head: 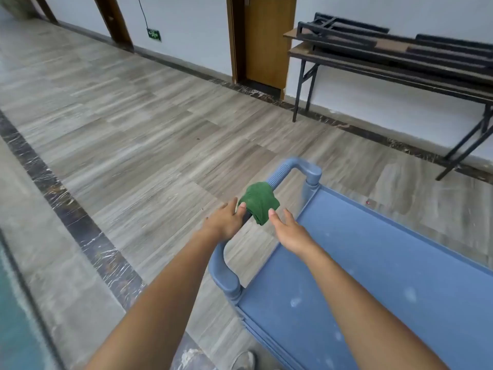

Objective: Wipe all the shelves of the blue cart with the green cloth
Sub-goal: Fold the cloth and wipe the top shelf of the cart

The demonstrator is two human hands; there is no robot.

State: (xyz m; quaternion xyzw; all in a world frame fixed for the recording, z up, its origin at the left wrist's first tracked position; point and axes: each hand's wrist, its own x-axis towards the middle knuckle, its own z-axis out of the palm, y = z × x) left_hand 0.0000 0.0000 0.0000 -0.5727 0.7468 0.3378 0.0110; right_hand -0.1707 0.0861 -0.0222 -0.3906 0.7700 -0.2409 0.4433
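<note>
Top shelf: dusty, pale smudges; unwiped, I judged.
Green cloth: draped over blue cart's handle, parked within reach.
Left hand: open, fingertips touching cloth.
Right hand: open, beside cloth, gripping nothing.

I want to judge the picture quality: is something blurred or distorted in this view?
Head view: wide-angle bending curves the floor border and the folding tables at the edges; slight motion blur softens the cart handle; the green cloth and both hands stay fairly sharp; lighting is even, without glare.

Institutional corridor: doors, stacked folding tables, exit sign.
</note>
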